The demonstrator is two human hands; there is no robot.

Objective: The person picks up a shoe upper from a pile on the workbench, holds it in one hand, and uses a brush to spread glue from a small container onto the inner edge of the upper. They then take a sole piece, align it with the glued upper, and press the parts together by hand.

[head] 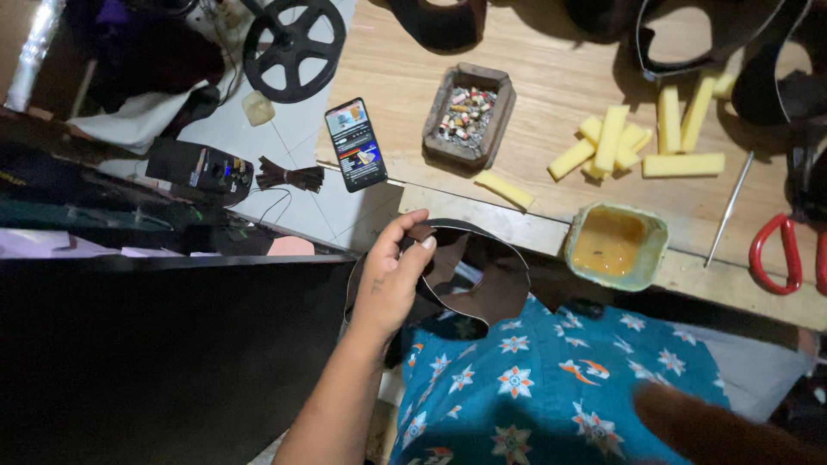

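Your left hand (392, 280) pinches a dark brown curved leather piece (482, 280), square green glue tub (617, 246) at two o'clock.

A single view is given, taken from a head-worn camera and aimed steeply down. The wooden table (551, 95) is seen at twelve o'clock, the lap close beneath at six o'clock, the tiled floor (284, 138) toward ten o'clock.
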